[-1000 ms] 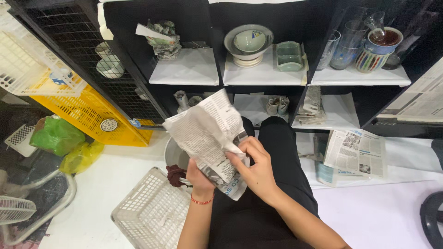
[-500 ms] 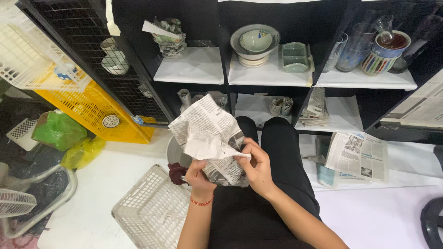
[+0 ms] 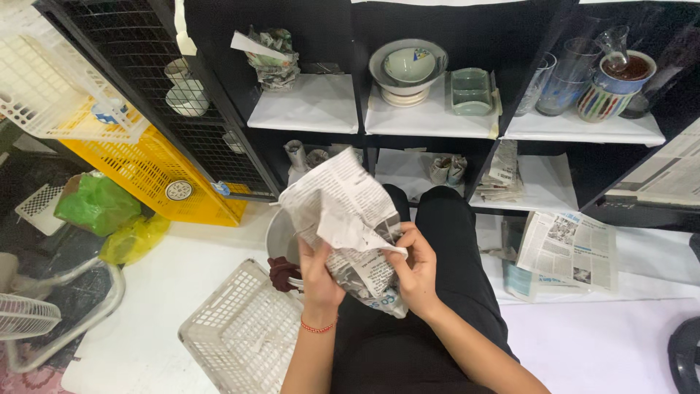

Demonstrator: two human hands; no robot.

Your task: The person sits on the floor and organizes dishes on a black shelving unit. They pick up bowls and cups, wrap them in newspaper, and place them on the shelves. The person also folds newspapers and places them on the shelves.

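Both my hands hold a crumpled sheet of newspaper (image 3: 343, 211) over my lap. My left hand (image 3: 319, 273), with a red thread bracelet at the wrist, grips the bundle from the left and below. My right hand (image 3: 415, 270) presses the paper's folded edge from the right. Whatever the paper wraps is hidden. A metal bowl (image 3: 281, 241) with a dark cloth (image 3: 283, 273) on its rim sits just left of my hands.
A white plastic basket (image 3: 240, 335) lies on the floor at lower left. Black shelves ahead carry stacked bowls (image 3: 407, 69), a green dish (image 3: 472, 91), glasses (image 3: 565, 73) and a striped pot (image 3: 612, 87). Loose newspaper (image 3: 569, 248) lies right; a yellow crate (image 3: 146, 171) left.
The newspaper sheet has been folded down from upright into a tighter bundle. My right hand moved inward over the fold, and the view shifted slightly.
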